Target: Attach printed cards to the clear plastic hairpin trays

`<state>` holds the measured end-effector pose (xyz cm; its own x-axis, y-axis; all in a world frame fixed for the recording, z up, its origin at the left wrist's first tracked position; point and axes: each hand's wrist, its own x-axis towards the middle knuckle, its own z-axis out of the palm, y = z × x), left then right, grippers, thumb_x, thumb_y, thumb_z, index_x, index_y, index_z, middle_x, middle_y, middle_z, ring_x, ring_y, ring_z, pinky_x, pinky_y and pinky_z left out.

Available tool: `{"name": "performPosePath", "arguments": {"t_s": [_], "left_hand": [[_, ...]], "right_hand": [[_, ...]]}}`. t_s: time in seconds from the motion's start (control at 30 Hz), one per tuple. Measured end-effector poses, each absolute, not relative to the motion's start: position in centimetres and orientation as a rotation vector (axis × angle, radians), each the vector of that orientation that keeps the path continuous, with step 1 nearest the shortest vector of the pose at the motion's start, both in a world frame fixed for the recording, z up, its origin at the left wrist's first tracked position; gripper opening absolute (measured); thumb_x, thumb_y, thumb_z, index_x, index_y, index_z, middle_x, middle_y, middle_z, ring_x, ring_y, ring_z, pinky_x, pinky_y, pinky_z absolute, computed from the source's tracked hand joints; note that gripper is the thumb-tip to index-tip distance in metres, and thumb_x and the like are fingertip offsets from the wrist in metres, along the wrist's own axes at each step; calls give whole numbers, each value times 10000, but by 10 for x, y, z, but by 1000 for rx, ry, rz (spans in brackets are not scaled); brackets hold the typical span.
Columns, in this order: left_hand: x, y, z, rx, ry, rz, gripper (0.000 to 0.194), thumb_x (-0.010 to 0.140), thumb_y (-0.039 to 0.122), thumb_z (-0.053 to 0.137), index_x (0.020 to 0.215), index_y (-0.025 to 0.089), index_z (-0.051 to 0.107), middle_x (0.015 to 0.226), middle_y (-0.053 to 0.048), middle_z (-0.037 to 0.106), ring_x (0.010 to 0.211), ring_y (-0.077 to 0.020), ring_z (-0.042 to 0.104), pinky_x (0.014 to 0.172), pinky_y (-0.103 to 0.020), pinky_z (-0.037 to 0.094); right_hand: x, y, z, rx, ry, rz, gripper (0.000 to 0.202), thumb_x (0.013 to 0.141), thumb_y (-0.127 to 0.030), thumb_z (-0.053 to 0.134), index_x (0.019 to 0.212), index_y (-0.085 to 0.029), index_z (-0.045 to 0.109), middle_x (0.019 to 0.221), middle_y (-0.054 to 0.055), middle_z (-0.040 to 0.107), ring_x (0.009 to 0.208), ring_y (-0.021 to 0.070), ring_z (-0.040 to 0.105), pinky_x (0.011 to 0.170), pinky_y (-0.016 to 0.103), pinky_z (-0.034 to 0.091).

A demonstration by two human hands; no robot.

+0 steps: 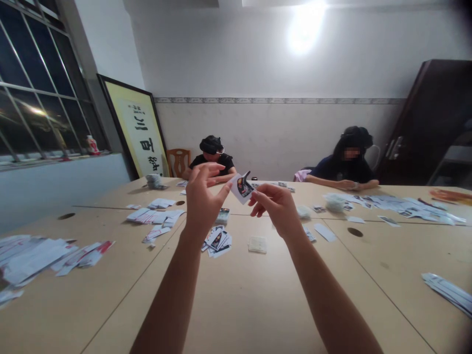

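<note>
My right hand (pixel 276 206) pinches a small white printed card (pixel 241 191) by its lower right corner, between thumb and fingers. The card has a dark picture on it, and a dark strip curls up at its top edge. My left hand (pixel 204 196) is raised beside the card with fingers apart; its thumb tip meets or nearly meets the card's left corner. Below on the table lies a loose pile of similar printed cards (pixel 218 241). A small stack (pixel 222 216) sits just behind that pile, partly hidden by my left hand. To the right is a clear flat packet (pixel 257 245).
White paper scraps (pixel 35 258) spread over the table's left side, with more papers (pixel 157 216) farther in. Across the table (pixel 236 305) sit two people. More cards and strips (pixel 401 204) lie at the right, near a clear bag (pixel 335 202). Folded strips (pixel 448 290) rest at the right edge.
</note>
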<state>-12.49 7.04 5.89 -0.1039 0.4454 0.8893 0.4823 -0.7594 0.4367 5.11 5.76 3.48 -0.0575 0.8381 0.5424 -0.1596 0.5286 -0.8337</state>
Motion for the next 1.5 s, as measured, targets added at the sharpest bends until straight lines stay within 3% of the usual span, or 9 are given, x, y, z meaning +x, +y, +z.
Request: {"name": "performPosePath", "arguments": {"t_s": [0.07,0.2,0.47,0.7,0.83,0.9,1.1,1.5], "left_hand": [[-125,62,61,-1935,-845,-1898,263,731,82,640,958,212,662,1077,-62,637,1085,-235,637,891,-390,578],[-126,42,65,-2098,-543,-1672,251,764,32,563,892,224,660,918,-18,680,924,-196,657,879,-387,534],[-124,40,65,-2364,-626,-1321,196,868,225,732,1061,214,700,1071,-41,776,1068,-233,697,948,-429,499],[-130,47,66,-2333,-595,-1375,187,832,316,809,986,232,743,1010,-10,798,989,-206,721,922,-401,512],[-131,45,69,-2299,-585,-1401,52,872,305,768,869,253,762,950,18,808,926,-189,737,908,-390,503],[-131,45,69,-2285,-590,-1415,79,895,289,739,825,254,757,908,31,809,880,-178,743,895,-382,500],[-129,44,66,-2240,-738,-1504,73,870,274,753,802,246,751,787,51,796,812,-179,750,878,-368,505],[-129,37,67,-2272,-828,-1643,57,839,279,754,782,275,761,748,19,778,806,-209,740,819,-382,551]], "right_hand": [[52,58,36,-646,-1375,912,175,771,-303,705,661,-171,670,585,-19,678,438,86,637,425,185,446],[54,56,39,-628,-1366,924,173,764,-289,691,639,-174,658,576,-24,671,445,84,634,438,191,452],[57,51,38,-578,-1453,948,158,794,-293,713,693,-179,673,588,-29,682,506,90,648,497,202,498],[61,50,39,-564,-1517,916,164,822,-304,732,714,-185,697,624,-28,689,567,88,657,532,201,515],[61,49,38,-556,-1545,911,172,813,-324,757,721,-192,695,633,-26,685,592,103,677,524,206,515],[61,48,38,-556,-1539,918,175,805,-323,764,712,-193,693,631,-22,687,593,106,678,523,208,514],[62,47,38,-550,-1542,915,155,825,-317,750,723,-205,719,645,-20,703,596,102,675,523,206,513],[61,42,40,-539,-1537,948,154,812,-328,750,720,-207,727,653,-10,696,604,120,670,532,238,517]]}}
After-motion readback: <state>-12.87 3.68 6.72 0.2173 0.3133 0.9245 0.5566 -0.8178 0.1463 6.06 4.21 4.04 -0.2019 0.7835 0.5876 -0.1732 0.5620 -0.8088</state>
